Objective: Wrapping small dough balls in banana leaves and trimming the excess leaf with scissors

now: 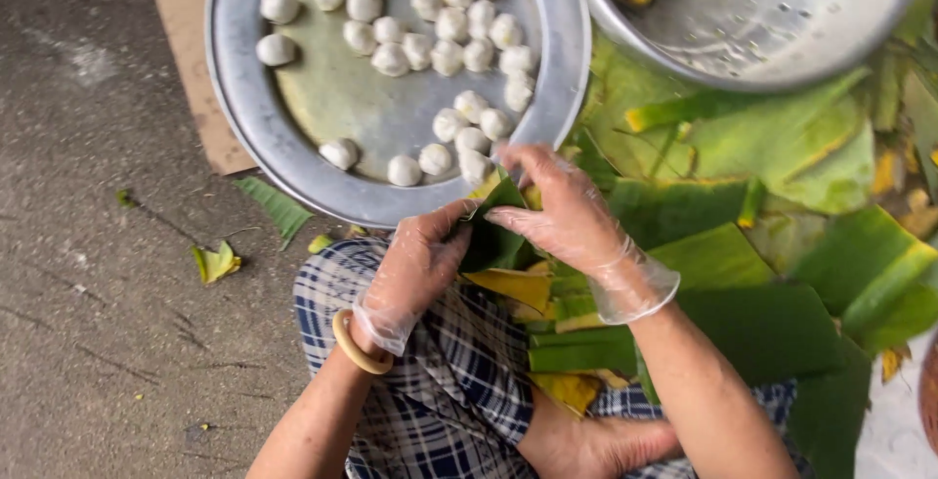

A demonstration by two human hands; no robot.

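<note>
Concrete floor (98,274); leaf (493,235) btwn both hands' fingers (459,244).

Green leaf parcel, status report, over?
Both gloved hands, left hand and right hand, fold the green banana-leaf parcel. Round metal tray of white dough balls just beyond. Nothing blocking.

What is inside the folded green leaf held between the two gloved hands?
Nothing shows inside the folded green banana leaf; the left hand and right hand in clear plastic gloves wrap it shut, covering any filling.

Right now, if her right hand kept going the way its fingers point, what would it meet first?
The right hand points left, so it would first meet the folded green leaf, which it already touches, then the left hand behind it.
</note>
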